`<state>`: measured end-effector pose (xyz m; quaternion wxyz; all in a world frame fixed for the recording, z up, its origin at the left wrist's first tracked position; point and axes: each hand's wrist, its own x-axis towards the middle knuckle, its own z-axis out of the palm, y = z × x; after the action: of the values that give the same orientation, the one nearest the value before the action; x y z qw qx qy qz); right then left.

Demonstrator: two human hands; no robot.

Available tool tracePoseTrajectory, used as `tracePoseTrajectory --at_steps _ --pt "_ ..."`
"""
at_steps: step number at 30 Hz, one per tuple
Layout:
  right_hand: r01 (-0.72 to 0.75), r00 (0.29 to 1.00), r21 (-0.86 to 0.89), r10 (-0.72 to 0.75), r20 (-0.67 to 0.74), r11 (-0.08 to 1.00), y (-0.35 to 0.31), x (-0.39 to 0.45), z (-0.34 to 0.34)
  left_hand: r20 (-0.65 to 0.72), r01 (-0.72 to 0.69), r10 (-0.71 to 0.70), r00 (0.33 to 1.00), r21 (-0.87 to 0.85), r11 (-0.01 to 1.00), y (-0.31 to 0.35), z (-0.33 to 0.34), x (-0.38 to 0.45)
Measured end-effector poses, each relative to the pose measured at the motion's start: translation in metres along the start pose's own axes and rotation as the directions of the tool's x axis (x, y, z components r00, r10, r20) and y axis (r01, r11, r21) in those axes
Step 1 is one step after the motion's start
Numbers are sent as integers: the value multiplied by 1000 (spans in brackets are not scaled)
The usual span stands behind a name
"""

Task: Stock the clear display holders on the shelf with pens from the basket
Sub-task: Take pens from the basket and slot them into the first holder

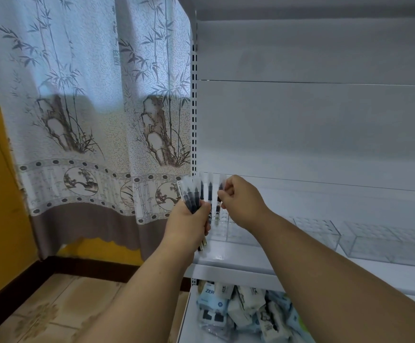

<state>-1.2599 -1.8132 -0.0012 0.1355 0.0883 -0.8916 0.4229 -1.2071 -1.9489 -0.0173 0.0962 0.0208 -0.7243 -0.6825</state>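
My left hand [189, 221] grips a fanned bunch of pens [191, 193] with clear caps and dark insides, held upright at the shelf's left end. Just to its right, my right hand [241, 201] pinches a single pen [218, 204] that stands upright over the leftmost clear display holder [223, 230]. One or two more pens stand between the two hands; whether they sit in the holder or in the bunch I cannot tell. Two more clear display holders [320, 231] [389, 243] sit in a row to the right on the white shelf [251, 258]. No basket is in view.
The white shelving unit has a slotted upright [194, 107] at its left edge and a bare back panel. A lower shelf holds several packaged goods [246, 313]. A bamboo-print curtain [90, 107] hangs to the left, over a yellow wall and tiled floor.
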Motion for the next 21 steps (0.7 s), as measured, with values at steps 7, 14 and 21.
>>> tracePoseTrajectory --at_steps 7,14,21 --pt "71 987 166 -45 -152 984 -19 -20 -13 85 20 -14 996 -69 997 7 -2 -5" --pt "4 994 341 -42 103 940 -44 -31 -19 242 81 -37 970 -172 982 11 -3 -18" --pt "-31 992 363 -16 127 931 -38 -31 -25 297 109 -24 955 -275 955 8 -3 -21"
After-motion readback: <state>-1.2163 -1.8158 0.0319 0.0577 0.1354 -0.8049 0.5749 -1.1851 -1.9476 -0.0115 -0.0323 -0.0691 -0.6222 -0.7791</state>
